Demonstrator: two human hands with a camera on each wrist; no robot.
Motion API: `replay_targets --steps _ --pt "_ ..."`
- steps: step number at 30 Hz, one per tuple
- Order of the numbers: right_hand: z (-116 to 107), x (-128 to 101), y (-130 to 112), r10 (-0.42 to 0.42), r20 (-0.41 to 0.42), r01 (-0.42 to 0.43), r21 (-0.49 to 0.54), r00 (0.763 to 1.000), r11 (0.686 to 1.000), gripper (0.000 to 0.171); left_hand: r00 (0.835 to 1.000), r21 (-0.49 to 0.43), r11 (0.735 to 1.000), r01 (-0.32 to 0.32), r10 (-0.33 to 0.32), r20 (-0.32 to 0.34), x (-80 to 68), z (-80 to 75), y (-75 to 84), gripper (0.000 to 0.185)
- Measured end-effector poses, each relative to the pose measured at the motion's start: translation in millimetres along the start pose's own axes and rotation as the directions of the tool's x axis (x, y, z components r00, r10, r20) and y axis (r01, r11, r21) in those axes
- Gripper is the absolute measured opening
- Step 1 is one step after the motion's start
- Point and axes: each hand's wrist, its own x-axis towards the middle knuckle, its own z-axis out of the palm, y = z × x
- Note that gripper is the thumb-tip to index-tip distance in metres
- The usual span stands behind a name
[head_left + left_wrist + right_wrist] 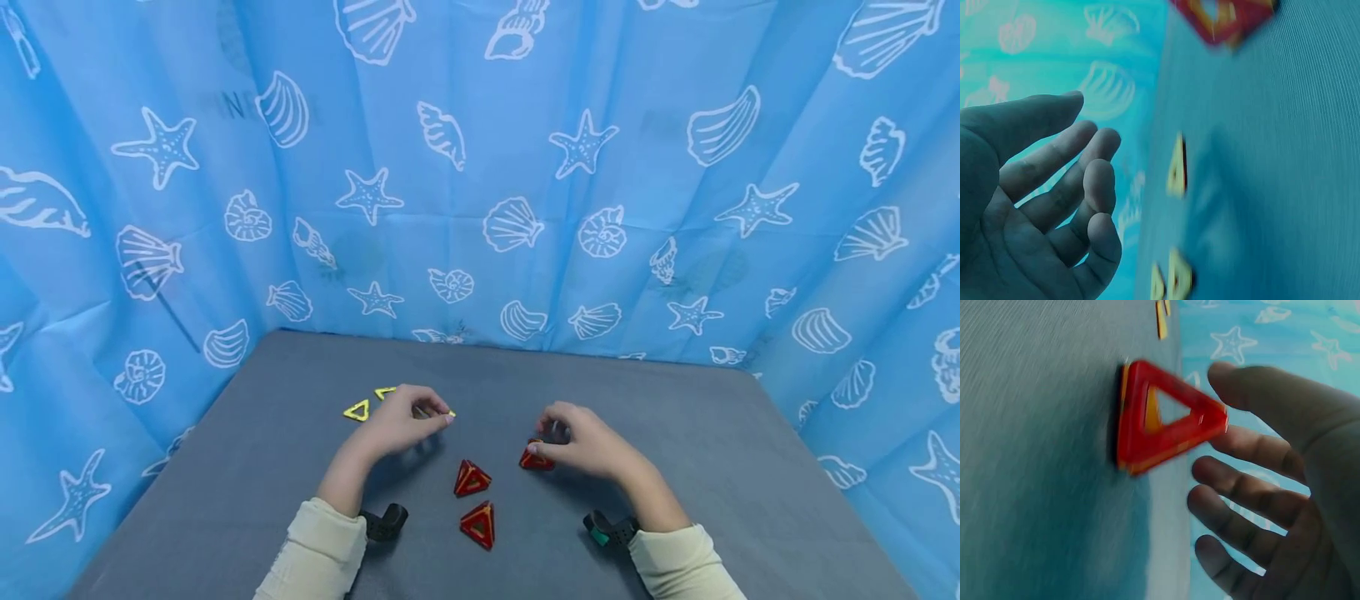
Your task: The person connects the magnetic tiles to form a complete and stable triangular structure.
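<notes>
My left hand (405, 421) hovers over the table with bent, spread fingers and nothing between them. Below it in the left wrist view lies a flat yellow triangle tile (1177, 169), whose tip shows past the fingers in the head view. My right hand (588, 442) is at a small pyramid of red triangle tiles (1169, 419) that stands on the table. Its thumb and index fingertips are right at the pyramid's top corner, loosely apart, while the other fingers spread behind. Two more red pyramids, one (472, 477) behind the other (478, 525), stand between the hands.
Two other yellow triangle tiles, one (357, 410) nearer and one (385, 392) partly behind the left hand, lie at the left. A grey cloth covers the table (637, 400). Blue curtains (480, 167) with white shells and starfish close off the back and sides.
</notes>
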Motion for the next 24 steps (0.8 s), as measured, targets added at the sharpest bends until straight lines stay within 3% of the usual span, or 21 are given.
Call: replay_targets --steps 5,10,17,24 --pt "4 14 -11 -0.029 -0.036 0.029 -0.007 0.999 1.000 0.024 0.996 0.012 0.999 0.052 -0.050 -0.077 -14.1 -24.4 -22.1 0.012" --pt "15 36 -28 -0.051 -0.047 0.054 0.058 0.998 0.997 0.026 0.989 0.049 0.995 0.091 -0.084 -0.119 -27.7 -36.5 -45.6 0.016" --pt "34 71 -43 -0.104 -0.026 0.108 0.246 0.994 0.963 0.027 0.983 0.090 0.988 0.122 -0.108 -0.151 -29.8 -38.1 -60.4 0.020" --pt "49 98 -43 -0.078 0.016 0.067 0.369 0.997 0.927 0.032 0.975 0.092 0.981 0.170 -0.154 -0.159 -26.8 -34.8 -63.3 0.024"
